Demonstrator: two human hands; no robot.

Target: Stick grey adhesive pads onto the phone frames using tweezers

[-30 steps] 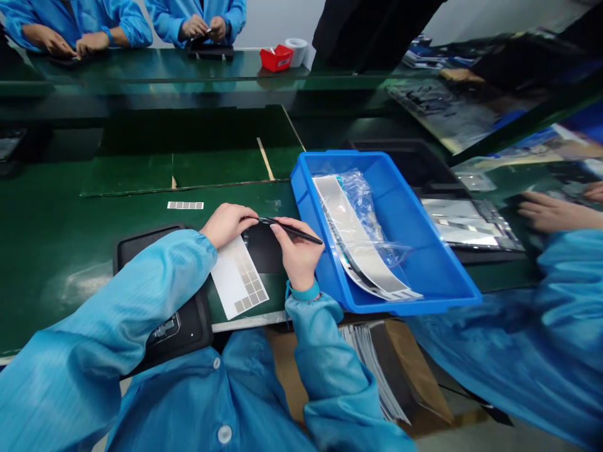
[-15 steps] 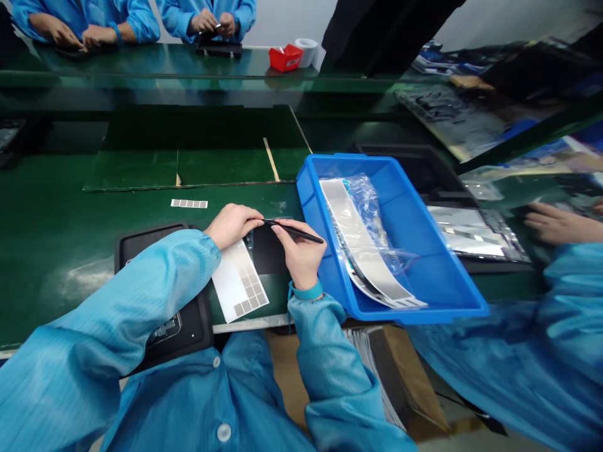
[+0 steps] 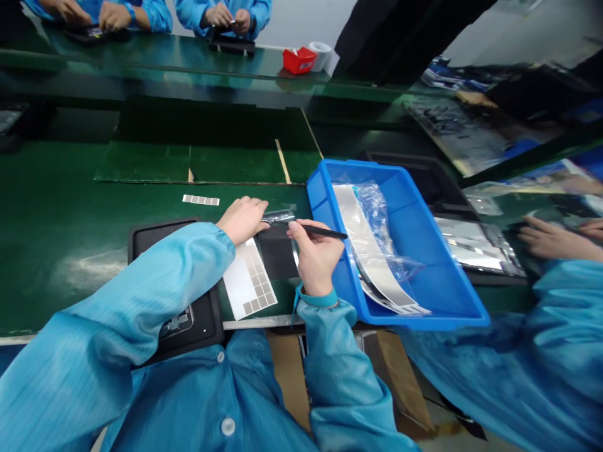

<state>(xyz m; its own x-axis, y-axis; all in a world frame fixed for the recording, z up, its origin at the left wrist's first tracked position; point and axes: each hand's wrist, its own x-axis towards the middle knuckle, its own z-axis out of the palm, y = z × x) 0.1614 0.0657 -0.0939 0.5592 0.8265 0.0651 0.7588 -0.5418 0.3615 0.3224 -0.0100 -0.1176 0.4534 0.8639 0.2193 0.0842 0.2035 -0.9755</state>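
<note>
My left hand (image 3: 244, 221) is closed, its thumb and fingers at the near end of a shiny clear strip (image 3: 279, 216). In my right hand (image 3: 318, 254) is a slim black tool, apparently tweezers (image 3: 325, 231), pinched between thumb and fingers with its tip pointing left toward the strip. Below my hands lies a white sheet of grey square stickers (image 3: 249, 282), beside a flat dark rectangle (image 3: 280, 252). Under my left forearm, a black tray (image 3: 207, 323) carries a device part (image 3: 178, 322), partly hidden by the sleeve.
A blue bin (image 3: 443, 276) at my right holds long silvery strips (image 3: 360, 238) and clear plastic wrap (image 3: 377, 213). A short row of grey stickers (image 3: 201, 199) lies on the green table (image 3: 47, 220). A co-worker's hand (image 3: 546, 237) is at far right; others work across the table.
My right hand has moved slightly right, drawing the black tool away from my left fingertips. The shiny strip now shows between my hands. The whole view has shifted a little.
</note>
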